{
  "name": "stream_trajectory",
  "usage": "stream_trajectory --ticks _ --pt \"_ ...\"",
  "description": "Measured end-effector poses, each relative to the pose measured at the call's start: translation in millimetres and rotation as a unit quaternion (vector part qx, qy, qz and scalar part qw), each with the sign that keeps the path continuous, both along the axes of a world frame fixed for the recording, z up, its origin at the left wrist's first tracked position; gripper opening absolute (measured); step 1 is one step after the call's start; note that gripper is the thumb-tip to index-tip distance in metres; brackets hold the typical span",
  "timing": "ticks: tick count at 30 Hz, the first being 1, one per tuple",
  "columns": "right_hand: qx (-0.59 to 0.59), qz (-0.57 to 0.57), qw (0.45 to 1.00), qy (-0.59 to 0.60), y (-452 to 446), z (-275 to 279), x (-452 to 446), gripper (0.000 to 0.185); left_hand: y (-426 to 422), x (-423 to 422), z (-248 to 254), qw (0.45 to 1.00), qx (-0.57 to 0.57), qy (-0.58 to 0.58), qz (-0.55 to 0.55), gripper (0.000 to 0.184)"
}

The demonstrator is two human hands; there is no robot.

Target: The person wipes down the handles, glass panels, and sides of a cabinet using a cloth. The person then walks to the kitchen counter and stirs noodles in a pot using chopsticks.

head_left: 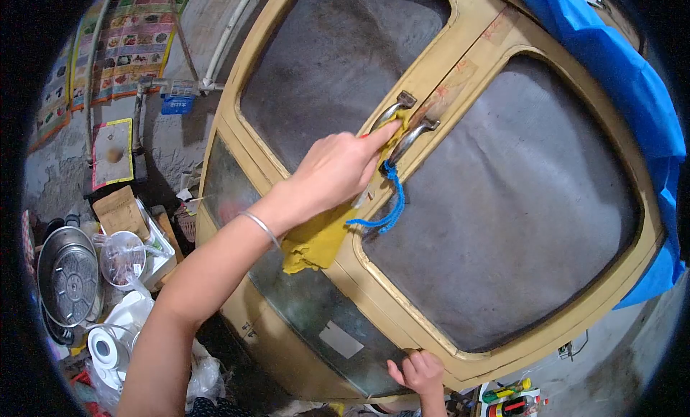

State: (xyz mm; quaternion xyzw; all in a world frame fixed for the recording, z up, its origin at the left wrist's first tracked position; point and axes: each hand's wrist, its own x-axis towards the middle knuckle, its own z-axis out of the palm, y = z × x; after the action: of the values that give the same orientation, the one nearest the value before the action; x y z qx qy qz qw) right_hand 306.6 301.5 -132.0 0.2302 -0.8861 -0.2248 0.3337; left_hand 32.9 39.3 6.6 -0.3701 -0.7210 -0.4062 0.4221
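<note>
A cream-coloured cabinet (241, 155) with dark panels fills much of the view, tilted in the picture. My left hand (341, 165), with a metal bangle (262, 229) on its wrist, presses a yellow cloth (316, 241) against the area of one metal handle (388, 109). The cloth hangs below the palm. Beside it is a second metal handle (415, 139), with a blue cord (394, 214) tied at its lower end. My right hand (418, 372) rests at the cabinet's lower edge, fingers curled and thumb out to the left, with no object visible in it.
Metal pans (70, 277), a clear tub (123, 259), a white roll (108, 347) and plastic bags lie at the left. Blue sheeting (625, 79) drapes the cabinet's right side. Pipes (228, 40) run along the wall. Bottles (509, 406) stand at the lower right.
</note>
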Motion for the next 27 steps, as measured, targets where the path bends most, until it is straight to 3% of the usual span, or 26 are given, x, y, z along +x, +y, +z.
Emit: stream_trajectory --ticks 6,16,25,27 --pt "-0.018 0.014 1.000 -0.007 1 0 0 0.041 3 11 -14 0.997 -0.027 -0.061 0.036 0.051" --pt "-0.022 0.012 1.000 -0.011 1 -1 -1 0.043 11 5 12 0.998 0.061 -0.017 -0.009 0.041" --pt "-0.004 -0.007 1.000 -0.007 1 -2 0 0.043 6 13 6 0.999 0.015 -0.040 0.022 0.044" --pt "-0.005 -0.002 1.000 -0.003 1 -2 -1 0.043 6 21 3 0.993 -0.048 -0.092 0.054 0.045"
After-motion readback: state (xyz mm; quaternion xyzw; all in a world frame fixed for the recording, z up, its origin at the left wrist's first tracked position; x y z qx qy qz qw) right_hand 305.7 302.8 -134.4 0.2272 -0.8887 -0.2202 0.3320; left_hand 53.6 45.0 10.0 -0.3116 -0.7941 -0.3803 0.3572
